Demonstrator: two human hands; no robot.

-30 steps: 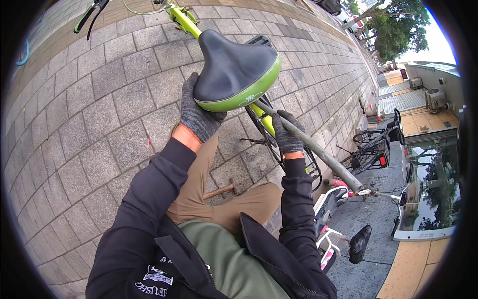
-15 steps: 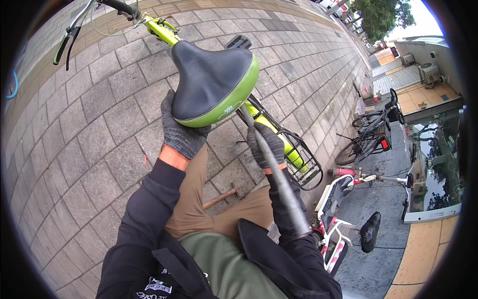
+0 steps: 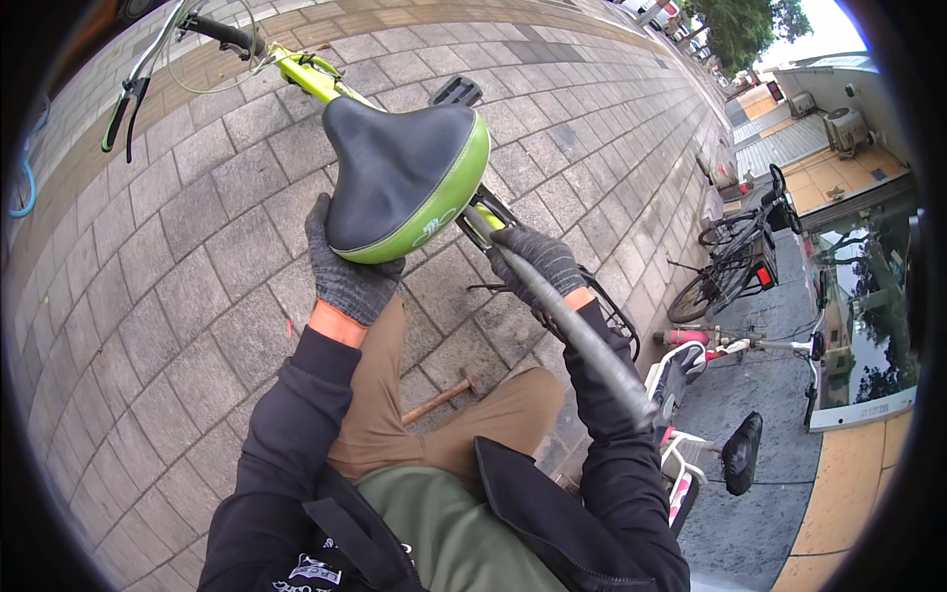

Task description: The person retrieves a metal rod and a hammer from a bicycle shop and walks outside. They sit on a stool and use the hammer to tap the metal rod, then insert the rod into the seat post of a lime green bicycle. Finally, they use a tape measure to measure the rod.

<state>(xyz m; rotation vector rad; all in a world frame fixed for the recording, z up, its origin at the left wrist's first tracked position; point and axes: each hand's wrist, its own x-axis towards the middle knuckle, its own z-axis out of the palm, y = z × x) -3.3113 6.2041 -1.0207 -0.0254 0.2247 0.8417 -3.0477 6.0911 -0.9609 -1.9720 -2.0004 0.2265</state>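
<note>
A wide bicycle saddle (image 3: 400, 173), black on top with a green rim, is held up in front of me. My left hand (image 3: 352, 276), in a grey knit glove, grips the saddle's near-left edge, its fingers partly hidden underneath. A long grey metal seat post (image 3: 582, 335) runs from beneath the saddle toward the lower right, its far end loose in the air. My right hand (image 3: 538, 264), gloved alike, is closed on the post just below the saddle. Behind them is a yellow-green bicycle frame (image 3: 314, 79), partly covered by the saddle.
A hammer (image 3: 439, 403) with a wooden handle rests on the paving between my legs. The handlebar grip (image 3: 222, 32) is at the upper left, a pedal (image 3: 456, 91) beyond the saddle. To the right stand a dark bicycle (image 3: 725, 261) and a white-and-pink bicycle (image 3: 681, 459).
The saddle has shifted slightly left. The post's loose end has swung to the right and upward, and my right hand has moved a little right with it.
</note>
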